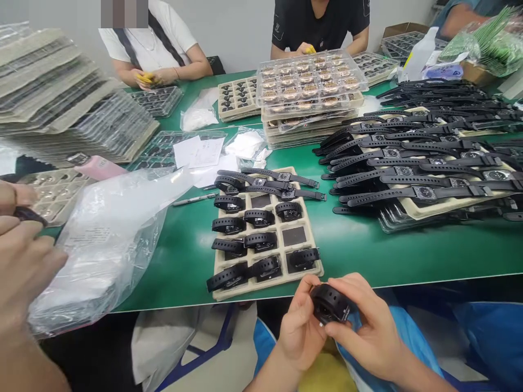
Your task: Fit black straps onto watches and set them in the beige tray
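Bright, even indoor light; pale glare on the glossy green tabletop [190, 234] and crinkled clear plastic bag [118, 228]. Left edge blurred, stretched; centre sharper.

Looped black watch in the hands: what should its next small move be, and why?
Probably raise the watch toward the open right-column pocket of the tray. The left hand and right hand hold it just short of the table, its strap looped like those in neighbouring pockets.

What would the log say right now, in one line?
left hand: holds watch | right hand: holds same watch | watch: strap curled | tray: on table, holding watches | pen: left of tray
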The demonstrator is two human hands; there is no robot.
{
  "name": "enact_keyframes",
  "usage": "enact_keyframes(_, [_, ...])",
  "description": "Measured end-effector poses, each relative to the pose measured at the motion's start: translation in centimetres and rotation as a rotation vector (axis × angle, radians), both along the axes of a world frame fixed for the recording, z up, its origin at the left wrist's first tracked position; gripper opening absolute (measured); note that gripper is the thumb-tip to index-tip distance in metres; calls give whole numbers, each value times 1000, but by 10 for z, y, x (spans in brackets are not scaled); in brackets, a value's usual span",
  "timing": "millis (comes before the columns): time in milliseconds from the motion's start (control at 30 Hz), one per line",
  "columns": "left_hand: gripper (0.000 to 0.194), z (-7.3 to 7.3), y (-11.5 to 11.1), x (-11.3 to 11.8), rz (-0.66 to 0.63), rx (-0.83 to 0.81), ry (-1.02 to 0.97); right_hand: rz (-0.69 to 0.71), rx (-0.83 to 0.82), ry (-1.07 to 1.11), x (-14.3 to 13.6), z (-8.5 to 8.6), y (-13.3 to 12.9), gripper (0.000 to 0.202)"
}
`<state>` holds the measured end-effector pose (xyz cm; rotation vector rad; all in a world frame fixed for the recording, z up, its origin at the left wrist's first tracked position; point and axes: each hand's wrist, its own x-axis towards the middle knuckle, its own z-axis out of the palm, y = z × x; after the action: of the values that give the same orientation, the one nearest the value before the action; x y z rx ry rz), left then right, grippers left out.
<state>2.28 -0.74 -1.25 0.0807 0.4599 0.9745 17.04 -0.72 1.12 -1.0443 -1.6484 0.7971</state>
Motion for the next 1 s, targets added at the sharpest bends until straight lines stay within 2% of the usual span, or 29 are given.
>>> enact_keyframes(100, [26,1,-2,0,29,-44,42,-27,-84,53,1,-8,-3,45])
enact_keyframes(267, [28,15,-2,3,57,-158,92,51,-232,216,4,-17,-9,69])
enact_keyframes(367, [31,27,3,7,-5,-252,99,89,-217,209,5,-15,-8,65])
enact_keyframes(433, [45,33,6,9,-29,-329,84,78,-202,196,5,-14,-8,61])
enact_keyframes(567, [56,40,9,13,14,-421,57,40,-191,180,5,-15,-6,55])
enact_keyframes(867, [34,39,11,15,44,-370,-21,10,-184,168,4,-14,-5,50])
enact_keyframes(1000, [32,35,7,16,31,-337,38,16,-199,156,5,-17,-5,49])
